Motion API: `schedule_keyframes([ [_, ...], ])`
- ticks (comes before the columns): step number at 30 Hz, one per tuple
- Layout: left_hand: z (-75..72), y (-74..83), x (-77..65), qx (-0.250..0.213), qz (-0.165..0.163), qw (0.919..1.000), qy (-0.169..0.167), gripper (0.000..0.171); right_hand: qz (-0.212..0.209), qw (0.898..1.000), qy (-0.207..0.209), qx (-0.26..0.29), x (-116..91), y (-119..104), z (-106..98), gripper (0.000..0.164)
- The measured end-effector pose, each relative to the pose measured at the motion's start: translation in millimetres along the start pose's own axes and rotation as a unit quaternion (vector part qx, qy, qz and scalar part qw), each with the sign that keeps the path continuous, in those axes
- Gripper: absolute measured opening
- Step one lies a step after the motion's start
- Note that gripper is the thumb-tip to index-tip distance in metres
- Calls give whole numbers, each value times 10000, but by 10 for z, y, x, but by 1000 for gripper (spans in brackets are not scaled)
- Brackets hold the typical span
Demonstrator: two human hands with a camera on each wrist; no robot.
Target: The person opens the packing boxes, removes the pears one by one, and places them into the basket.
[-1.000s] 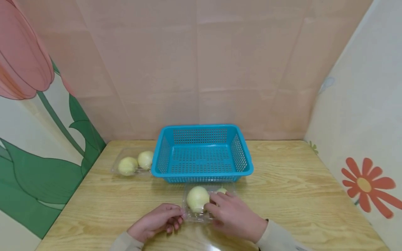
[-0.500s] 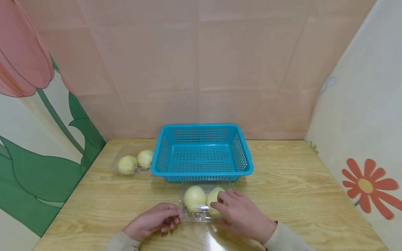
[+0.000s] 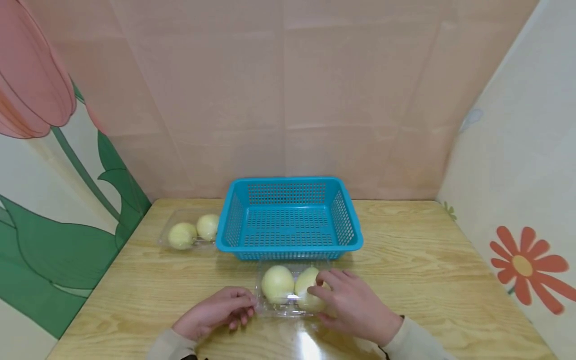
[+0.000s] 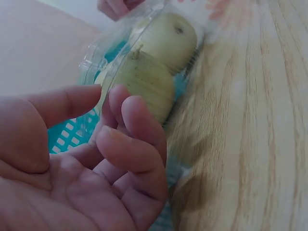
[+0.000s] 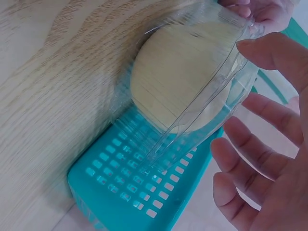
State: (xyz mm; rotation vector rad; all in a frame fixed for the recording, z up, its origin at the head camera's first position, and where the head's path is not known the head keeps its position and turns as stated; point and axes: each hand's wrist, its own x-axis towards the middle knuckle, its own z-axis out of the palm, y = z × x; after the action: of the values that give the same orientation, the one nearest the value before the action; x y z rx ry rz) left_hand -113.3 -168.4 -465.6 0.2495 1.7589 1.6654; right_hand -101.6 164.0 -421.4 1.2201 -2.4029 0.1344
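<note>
Just in front of the blue basket, on the wooden counter, a clear plastic box lies with its long axis running left to right between the two hands. The left hand is nearer, its thumb and forefinger apparently pinching the box's left end, though the see-through plastic makes that contact hard to judge. The right hand is at the opposite end, its fingers parted, loosely curved and holding nothing. Inside sit two round, pale yellow-green fruits, side by side under glinting plastic.
</note>
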Motion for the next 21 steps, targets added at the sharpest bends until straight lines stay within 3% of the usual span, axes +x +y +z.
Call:
schedule_keyframes([
  [6, -37, -6, 35, -166, 145, 9998, -2, 17, 169, 9998, -110, 80, -2, 9, -1, 55],
  [13, -25, -10, 40, -271, 192, 9994, 15, 32, 362, 9992, -147, -7, -12, 9, 3, 61],
  [21, -6, -5, 46, -404, 296, 9987, 2, 47, 655, 9978, -55, -119, -35, 19, -8, 57],
])
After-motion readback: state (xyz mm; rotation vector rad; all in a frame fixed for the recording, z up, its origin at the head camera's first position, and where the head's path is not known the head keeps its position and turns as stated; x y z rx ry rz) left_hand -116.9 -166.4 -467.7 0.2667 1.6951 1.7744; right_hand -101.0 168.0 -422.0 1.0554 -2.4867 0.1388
